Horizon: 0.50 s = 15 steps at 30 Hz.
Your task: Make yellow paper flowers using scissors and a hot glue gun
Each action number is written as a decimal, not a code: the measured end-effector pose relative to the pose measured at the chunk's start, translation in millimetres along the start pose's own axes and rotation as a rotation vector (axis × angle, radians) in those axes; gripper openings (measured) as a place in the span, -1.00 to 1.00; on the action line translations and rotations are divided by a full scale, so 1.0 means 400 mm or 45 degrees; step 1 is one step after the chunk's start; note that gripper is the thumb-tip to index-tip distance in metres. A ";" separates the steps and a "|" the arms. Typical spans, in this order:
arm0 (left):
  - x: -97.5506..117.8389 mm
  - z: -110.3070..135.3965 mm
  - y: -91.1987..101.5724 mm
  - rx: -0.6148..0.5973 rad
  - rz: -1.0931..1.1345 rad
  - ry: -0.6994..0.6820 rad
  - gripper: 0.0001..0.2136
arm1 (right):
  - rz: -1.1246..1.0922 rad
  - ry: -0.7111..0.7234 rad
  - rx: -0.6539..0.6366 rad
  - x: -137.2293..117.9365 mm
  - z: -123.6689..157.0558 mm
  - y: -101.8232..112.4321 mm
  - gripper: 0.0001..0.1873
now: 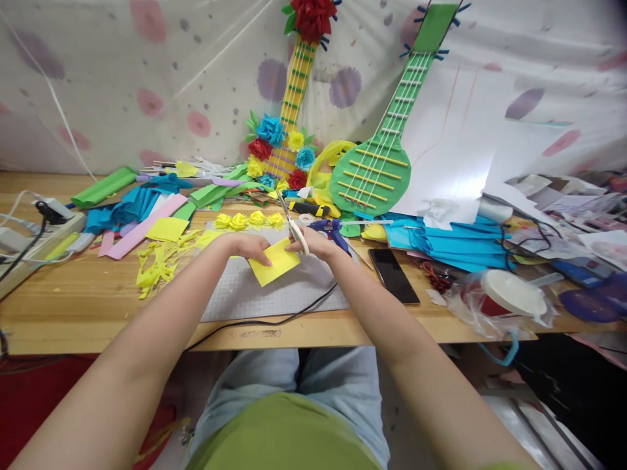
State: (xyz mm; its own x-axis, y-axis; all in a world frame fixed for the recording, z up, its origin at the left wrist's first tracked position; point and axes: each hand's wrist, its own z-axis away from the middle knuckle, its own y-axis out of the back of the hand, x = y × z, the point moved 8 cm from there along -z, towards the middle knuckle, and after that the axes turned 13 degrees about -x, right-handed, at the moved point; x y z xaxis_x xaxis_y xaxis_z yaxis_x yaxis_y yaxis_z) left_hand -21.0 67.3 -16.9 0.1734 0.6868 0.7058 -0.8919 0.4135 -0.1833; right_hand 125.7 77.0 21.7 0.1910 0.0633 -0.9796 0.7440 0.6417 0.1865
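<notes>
My left hand [251, 248] pinches the left edge of a yellow square of paper [275, 264], thumb on top. My right hand [315, 244] holds a pair of scissors [298, 235] with white handles, the blades pointing up and away from me. Fingers of the right hand also reach the paper's upper right corner; whether they grip it I cannot tell. Under both hands lies a grey cutting mat [230, 297]. Just beyond them sits a row of several yellow paper flowers [238, 222]. A blue glue gun [329, 226] rests right behind my right hand.
A green paper instrument [371, 175] and a yellow one [296, 85] with paper flowers lean at the back. Yellow scraps [157, 264] and coloured paper lie left. A phone [393, 275], blue paper [455, 241] and a lidded tub [512, 294] are right. A black cable [264, 321] crosses the mat.
</notes>
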 end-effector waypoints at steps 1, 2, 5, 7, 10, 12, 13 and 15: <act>0.004 0.007 -0.002 -0.006 -0.040 -0.002 -0.74 | -0.015 0.008 0.028 0.002 0.000 0.005 -0.62; 0.011 0.014 -0.006 -0.022 -0.096 -0.028 -0.73 | -0.042 0.015 0.067 0.006 0.000 0.012 -0.61; 0.046 0.040 -0.026 -0.099 -0.076 -0.331 -0.69 | -0.212 0.049 0.245 0.025 0.003 0.039 -0.58; 0.068 0.061 -0.022 -0.055 0.177 -0.657 -0.74 | -0.374 0.088 0.385 0.043 0.005 0.055 -0.54; 0.057 0.062 -0.027 -0.015 0.604 -0.948 -0.77 | -0.625 0.137 0.569 0.074 0.001 0.066 -0.51; 0.031 0.038 -0.041 0.033 0.840 -0.965 -0.79 | -0.755 0.141 0.662 0.094 -0.003 0.063 -0.49; 0.021 0.025 -0.051 0.051 0.941 -0.973 -0.79 | -0.797 0.134 0.702 0.103 -0.004 0.059 -0.48; 0.008 0.001 -0.070 0.078 1.060 -0.984 -0.80 | -0.816 0.102 0.742 0.112 -0.008 0.047 -0.47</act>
State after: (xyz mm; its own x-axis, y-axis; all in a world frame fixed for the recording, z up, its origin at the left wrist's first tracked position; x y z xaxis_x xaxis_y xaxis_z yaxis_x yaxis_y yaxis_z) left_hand 4.5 57.6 -9.0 -0.7678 0.1728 0.6169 -0.6316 -0.0432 -0.7741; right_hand 146.4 94.4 -19.0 -0.4065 -0.1086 -0.9072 0.9060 0.0801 -0.4156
